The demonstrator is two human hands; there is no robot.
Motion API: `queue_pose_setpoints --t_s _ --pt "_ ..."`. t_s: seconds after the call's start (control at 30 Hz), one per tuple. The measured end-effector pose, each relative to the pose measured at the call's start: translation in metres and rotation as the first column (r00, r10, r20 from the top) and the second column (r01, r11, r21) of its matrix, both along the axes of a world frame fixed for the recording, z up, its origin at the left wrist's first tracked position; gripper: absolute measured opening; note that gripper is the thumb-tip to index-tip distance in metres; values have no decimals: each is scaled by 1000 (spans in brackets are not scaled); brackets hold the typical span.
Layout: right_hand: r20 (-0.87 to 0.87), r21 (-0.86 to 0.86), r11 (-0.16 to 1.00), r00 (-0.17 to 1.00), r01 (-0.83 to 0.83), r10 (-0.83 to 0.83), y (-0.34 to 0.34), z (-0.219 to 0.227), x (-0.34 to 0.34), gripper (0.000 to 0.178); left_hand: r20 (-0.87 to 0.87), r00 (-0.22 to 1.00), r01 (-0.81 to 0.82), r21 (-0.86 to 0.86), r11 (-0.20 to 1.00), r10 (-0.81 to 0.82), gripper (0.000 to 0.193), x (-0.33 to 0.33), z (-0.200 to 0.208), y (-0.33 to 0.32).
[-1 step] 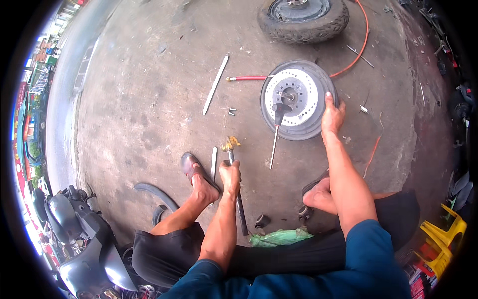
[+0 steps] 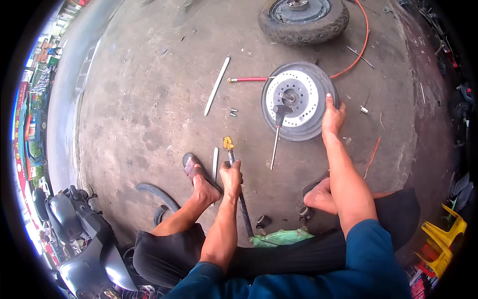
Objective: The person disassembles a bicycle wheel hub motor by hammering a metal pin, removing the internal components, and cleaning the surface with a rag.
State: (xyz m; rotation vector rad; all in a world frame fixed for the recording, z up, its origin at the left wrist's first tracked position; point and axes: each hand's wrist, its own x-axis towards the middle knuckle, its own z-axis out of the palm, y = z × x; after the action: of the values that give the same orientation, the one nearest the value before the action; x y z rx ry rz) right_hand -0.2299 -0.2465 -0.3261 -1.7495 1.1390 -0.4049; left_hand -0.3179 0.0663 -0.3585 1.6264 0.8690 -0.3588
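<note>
My left hand [image 2: 231, 177] is closed round the dark handle of a hammer [image 2: 242, 207], whose yellow head points away from me between my feet. At the right edge of a wheel [image 2: 307, 131] with a pale, perforated ring, my right hand [image 2: 333, 119] grips the rim, its thumb on top and its other fingers partly hidden. A screwdriver [image 2: 276, 142] with a dark handle leans across the wheel's near side, its steel shaft reaching toward me. The wheel lies flat on the ground.
Beyond the wheel lies a knobbly tyre [image 2: 303, 31] on its rim, beside an orange hose [image 2: 365, 44]. Flat metal bars [image 2: 217, 85] and small metal pieces [image 2: 233, 112] lie left of the wheel. A scooter [image 2: 89, 239] stands at lower left, a yellow stool [image 2: 443, 231] at lower right.
The hammer has turned in my left hand, so its yellow head now looks narrower and its handle end sits slightly farther right. My right hand keeps its hold on the wheel.
</note>
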Motion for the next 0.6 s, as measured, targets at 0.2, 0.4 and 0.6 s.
queue_pose_setpoints --t_s 0.2,0.4,0.6 --pt "3 -89 995 999 49 -49 11 6 -2 74 188 966 199 -92 976 -180 22 29 120 -28" --pt "-11 -56 998 999 36 -37 14 21 -3 79 366 867 342 54 938 -337 18 46 194 -41" --pt "-35 -88 996 999 5 -9 12 16 3 76 522 741 371 206 905 -423 13 44 153 -49"
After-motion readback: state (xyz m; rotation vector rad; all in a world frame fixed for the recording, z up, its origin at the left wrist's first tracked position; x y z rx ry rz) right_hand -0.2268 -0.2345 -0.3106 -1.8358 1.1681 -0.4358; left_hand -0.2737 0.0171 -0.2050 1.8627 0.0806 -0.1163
